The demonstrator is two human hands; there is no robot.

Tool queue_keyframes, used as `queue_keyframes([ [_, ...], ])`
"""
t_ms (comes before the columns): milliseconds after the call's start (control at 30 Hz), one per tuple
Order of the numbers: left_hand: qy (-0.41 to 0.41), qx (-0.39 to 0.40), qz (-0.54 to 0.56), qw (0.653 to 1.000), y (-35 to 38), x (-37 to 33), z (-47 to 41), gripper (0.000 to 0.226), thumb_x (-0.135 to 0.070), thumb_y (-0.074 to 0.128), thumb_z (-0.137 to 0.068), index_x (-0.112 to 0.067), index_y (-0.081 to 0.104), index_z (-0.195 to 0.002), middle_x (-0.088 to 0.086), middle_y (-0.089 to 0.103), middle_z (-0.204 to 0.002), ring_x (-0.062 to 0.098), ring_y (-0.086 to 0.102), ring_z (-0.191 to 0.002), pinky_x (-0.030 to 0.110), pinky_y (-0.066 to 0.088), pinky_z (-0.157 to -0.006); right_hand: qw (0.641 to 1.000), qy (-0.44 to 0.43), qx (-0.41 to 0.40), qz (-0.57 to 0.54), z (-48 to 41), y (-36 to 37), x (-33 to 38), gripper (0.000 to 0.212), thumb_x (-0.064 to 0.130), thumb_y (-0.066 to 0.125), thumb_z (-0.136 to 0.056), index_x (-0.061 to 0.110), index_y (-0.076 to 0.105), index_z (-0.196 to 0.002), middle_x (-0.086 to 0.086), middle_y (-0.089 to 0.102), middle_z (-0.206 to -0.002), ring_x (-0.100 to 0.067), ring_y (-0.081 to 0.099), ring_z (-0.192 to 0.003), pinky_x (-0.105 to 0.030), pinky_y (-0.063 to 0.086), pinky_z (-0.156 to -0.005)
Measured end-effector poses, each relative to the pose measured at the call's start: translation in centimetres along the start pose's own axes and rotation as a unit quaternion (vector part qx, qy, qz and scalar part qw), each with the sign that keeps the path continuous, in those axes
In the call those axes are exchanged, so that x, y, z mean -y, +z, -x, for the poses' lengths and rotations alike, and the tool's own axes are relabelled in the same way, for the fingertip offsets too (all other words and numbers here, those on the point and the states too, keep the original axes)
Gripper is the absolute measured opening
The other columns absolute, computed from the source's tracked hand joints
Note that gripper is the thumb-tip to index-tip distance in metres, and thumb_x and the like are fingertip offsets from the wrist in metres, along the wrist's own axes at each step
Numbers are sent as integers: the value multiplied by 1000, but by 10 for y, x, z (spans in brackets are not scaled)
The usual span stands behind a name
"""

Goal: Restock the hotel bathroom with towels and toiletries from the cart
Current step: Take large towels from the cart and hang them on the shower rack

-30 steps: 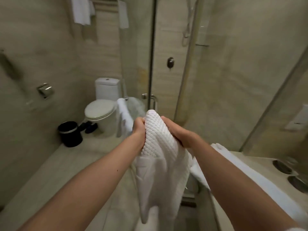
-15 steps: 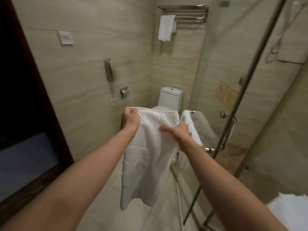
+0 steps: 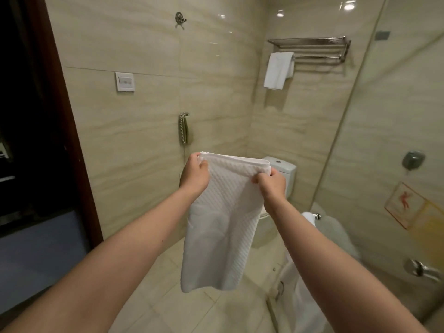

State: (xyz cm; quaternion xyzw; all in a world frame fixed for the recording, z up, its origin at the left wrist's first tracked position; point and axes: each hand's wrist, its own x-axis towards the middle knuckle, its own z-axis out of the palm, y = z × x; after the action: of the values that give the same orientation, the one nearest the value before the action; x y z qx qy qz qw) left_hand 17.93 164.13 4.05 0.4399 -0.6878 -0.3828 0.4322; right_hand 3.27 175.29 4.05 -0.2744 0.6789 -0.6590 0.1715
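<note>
The left hand [image 3: 195, 175] and the right hand [image 3: 271, 185] are held at frame centre, apart from each other, each clamped on one top corner of a white waffle-weave towel [image 3: 223, 224]. The towel hangs folded below the hands, its top edge stretched between them and its lower end free above the floor [image 3: 192, 308]. Hazard: each grip takes a corner only. If either grip slackens, that corner is likely to drop, the fold opens, and the lower end may reach the floor, leaving the towel unfit for restocking. Hazard: uneven pull between the hands would skew the fold and give a crooked hang. Pose: both forearms extend forward from the lower corners of the frame and converge slightly. The left hand sits a little higher than the right, with fingers curled over the hem. Behind the towel stands the toilet [image 3: 282, 167], partly hidden. In the upper right of the frame a chrome towel rack [image 3: 310, 48] carries one hanging towel [image 3: 278, 70] at its left end. A glass shower door [image 3: 384, 140] fills the right side. The cart is not in view.
</note>
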Motion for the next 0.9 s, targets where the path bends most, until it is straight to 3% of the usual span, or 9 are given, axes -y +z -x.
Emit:
queue_keyframes([
  [167, 37, -4, -8, 999, 21, -9, -80, 21, -16, 48, -95, -8, 62, -109, 11, 67, -104, 31, 61, -100, 30, 42, -75, 998, -27, -12, 54, -85, 19, 8, 13, 2, 56, -71, 12, 51, -67, 2, 46, -62, -15, 41, -60, -28, 32, -54],
  [267, 55, -16, -60, 997, 32, -9, -132, 13, -25, 53, -93, -22, 64, -99, 6, 69, -99, 30, 62, -98, 34, 47, -79, 990, -61, -35, 122, -141, 34, 10, 5, 9, 55, -66, 7, 58, -69, 3, 50, -60, -17, 45, -61, -30, 36, -58],
  [367, 65, -39, -142, 987, 48, -8, -189, 28, -36, 54, -92, -29, 64, -118, -1, 68, -111, 27, 59, -111, 33, 47, -90, 977, -76, -56, 193, -192, 50, 12, 8, 11, 54, -67, 12, 60, -70, 7, 54, -59, -18, 52, -63, -31, 41, -59],
  [500, 103, -14, -129, 986, 78, -8, -274, 23, -34, 56, -92, -26, 67, -110, 0, 68, -106, 28, 62, -103, 32, 49, -83, 958, -93, -113, 248, -263, 77, 15, 7, 14, 52, -71, 20, 56, -69, -6, 61, -86, -22, 53, -67, -29, 37, -57],
  [567, 121, 2, -131, 984, 94, -12, -319, 23, -34, 56, -92, -25, 66, -110, 3, 61, -115, 27, 61, -101, 32, 47, -83, 956, -88, -131, 248, -297, 89, 20, 8, 12, 53, -73, 17, 56, -68, -3, 62, -77, -24, 55, -68, -29, 37, -54],
  [667, 140, 27, -137, 980, 115, -23, -375, 34, -37, 53, -95, -26, 61, -126, 1, 57, -126, 27, 60, -108, 31, 44, -85, 956, -77, -151, 239, -344, 102, 25, 11, 9, 50, -75, 16, 58, -73, 2, 59, -65, -25, 56, -68, -32, 40, -57],
  [733, 164, 36, -138, 976, 131, -31, -409, 34, -38, 53, -95, -29, 62, -127, -3, 66, -119, 25, 62, -110, 31, 45, -85, 960, -72, -164, 217, -375, 110, 28, 17, 10, 44, -79, 20, 58, -80, 0, 63, -72, -26, 65, -66, -33, 47, -59],
  [800, 180, 39, -136, 973, 146, -37, -437, 31, -39, 53, -93, -31, 65, -120, -5, 71, -107, 25, 64, -104, 31, 47, -81, 972, -50, -161, 163, -398, 119, 32, 24, 9, 37, -87, 26, 54, -88, 3, 63, -78, -22, 69, -57, -30, 47, -51],
  [900, 174, 74, -100, 977, 172, -44, -473, 22, -35, 49, -92, -30, 70, -99, -7, 72, -76, 16, 69, -75, 26, 48, -71, 986, -16, -151, 71, -431, 129, 39, 26, 9, 28, -95, 23, 49, -102, -4, 61, -81, -22, 69, -54, -26, 47, -43],
])
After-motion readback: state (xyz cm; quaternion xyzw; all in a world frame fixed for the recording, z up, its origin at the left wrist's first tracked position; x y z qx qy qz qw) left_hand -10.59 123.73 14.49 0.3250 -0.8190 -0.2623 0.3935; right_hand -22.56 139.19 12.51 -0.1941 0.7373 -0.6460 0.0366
